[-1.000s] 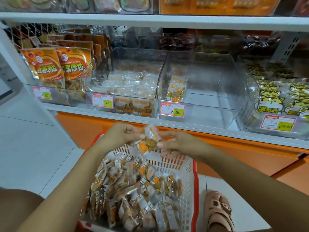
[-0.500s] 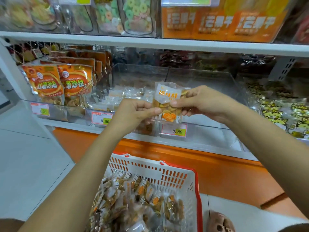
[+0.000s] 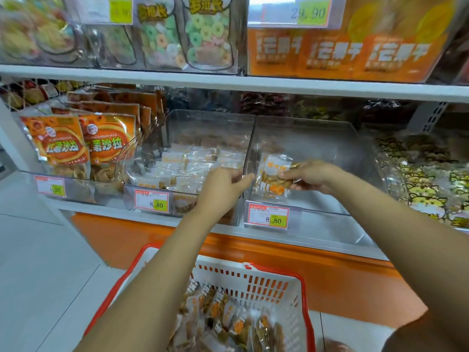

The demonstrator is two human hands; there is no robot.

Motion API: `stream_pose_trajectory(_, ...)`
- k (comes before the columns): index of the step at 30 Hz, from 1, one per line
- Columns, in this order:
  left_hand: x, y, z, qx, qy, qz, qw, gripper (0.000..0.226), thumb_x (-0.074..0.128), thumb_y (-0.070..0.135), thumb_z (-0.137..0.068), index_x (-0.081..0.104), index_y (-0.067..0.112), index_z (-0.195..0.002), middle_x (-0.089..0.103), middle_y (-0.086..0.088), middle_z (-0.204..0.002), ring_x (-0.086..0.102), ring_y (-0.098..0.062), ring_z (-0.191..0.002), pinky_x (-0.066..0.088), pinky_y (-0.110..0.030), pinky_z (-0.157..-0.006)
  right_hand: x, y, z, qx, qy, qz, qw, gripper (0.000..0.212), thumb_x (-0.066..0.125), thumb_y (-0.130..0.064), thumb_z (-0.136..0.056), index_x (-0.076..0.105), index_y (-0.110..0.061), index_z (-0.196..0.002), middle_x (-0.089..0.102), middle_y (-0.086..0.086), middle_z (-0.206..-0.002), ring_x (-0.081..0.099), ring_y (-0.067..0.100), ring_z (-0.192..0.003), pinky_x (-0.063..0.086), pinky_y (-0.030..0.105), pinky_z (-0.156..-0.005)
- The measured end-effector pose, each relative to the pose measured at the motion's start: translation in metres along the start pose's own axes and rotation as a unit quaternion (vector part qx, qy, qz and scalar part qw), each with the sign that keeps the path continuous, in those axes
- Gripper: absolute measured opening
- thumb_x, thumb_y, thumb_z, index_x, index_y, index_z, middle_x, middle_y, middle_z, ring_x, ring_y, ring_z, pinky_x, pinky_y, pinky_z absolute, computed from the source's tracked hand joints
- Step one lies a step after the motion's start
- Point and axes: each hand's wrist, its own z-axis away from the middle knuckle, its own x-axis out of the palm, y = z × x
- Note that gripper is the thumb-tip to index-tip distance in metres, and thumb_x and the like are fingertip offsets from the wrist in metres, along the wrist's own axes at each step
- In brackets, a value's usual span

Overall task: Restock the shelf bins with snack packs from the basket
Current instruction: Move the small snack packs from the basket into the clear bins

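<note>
basket [image 3: 305, 301] cut off at your bottom edge | its snack packs [image 3: 228, 318] smeared, print unreadable | leftmost price tag [image 3: 50, 186] first digit illegible | your right hand [image 3: 313, 175] covers held pack [image 3: 271, 179] right edge

You get bright, even store light with soft shadows. Motion blur smears the upper packs [image 3: 203, 34] and price tags [image 3: 297, 11]; shelf [image 3: 228, 83] lines bow toward the edges.

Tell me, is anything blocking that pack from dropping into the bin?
Nothing visible does. The right hand holds the pack already inside the bin, past its front lip; the left hand is off to its side.
</note>
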Motion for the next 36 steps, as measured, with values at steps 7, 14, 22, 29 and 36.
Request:
stream_pose_trajectory(7,-0.003,-0.002,0.001,0.001,-0.018,0.018,1.000,0.031,0.061,0.031,-0.092,0.062,0.016,-0.065,0.038,0.010,-0.042,0.036,-0.002,-0.040,0.028,-0.023,-0.049,0.019,0.010,-0.029,0.027,0.057,0.028,0.998,0.023,0.074,-0.023,-0.081,0.064,-0.004,-0.086,0.060,0.011,-0.067,0.050,0.014,-0.051,0.047,0.022,-0.053)
stream_pose_trajectory(14,-0.001,-0.005,0.001,0.024,-0.014,-0.005,1.000,0.024,0.058,0.033,-0.093,0.060,0.018,-0.075,0.044,0.009,-0.047,0.042,-0.002,-0.044,0.031,-0.020,-0.048,0.026,0.008,-0.038,0.121,-0.023,0.066,0.990,0.023,0.074,-0.019,-0.081,0.055,-0.013,-0.070,0.052,0.002,-0.063,0.044,0.008,-0.049,0.042,0.016,-0.050)
stream_pose_trajectory(22,0.000,-0.007,0.001,0.039,-0.005,-0.002,0.999,0.022,0.056,0.033,-0.094,0.070,0.016,-0.096,0.057,0.008,-0.061,0.051,-0.001,-0.056,0.037,-0.010,-0.049,0.027,0.007,-0.041,0.166,-0.100,0.069,0.979,0.017,0.078,-0.017,-0.076,0.061,-0.016,-0.078,0.053,-0.003,-0.065,0.039,0.002,-0.048,0.037,0.011,-0.045)
stream_pose_trajectory(29,0.001,-0.006,0.000,0.047,0.011,-0.006,0.999,0.035,0.056,0.032,-0.094,0.068,0.001,-0.107,0.052,0.010,-0.060,0.047,0.000,-0.055,0.035,-0.004,-0.051,0.033,0.007,-0.028,0.032,-0.049,0.126,0.990,0.029,0.082,-0.001,-0.068,0.062,-0.012,-0.086,0.061,0.004,-0.071,0.049,0.011,-0.057,0.043,0.023,-0.055)
stream_pose_trajectory(36,0.001,-0.006,0.000,0.037,-0.003,-0.009,0.999,0.032,0.055,0.034,-0.094,0.070,0.006,-0.103,0.051,0.010,-0.060,0.047,-0.001,-0.055,0.036,-0.007,-0.050,0.029,0.007,-0.038,-0.005,0.093,0.101,0.991,0.053,0.086,-0.005,-0.062,0.060,-0.008,-0.108,0.067,0.010,-0.110,0.065,0.024,-0.095,0.052,0.040,-0.093)
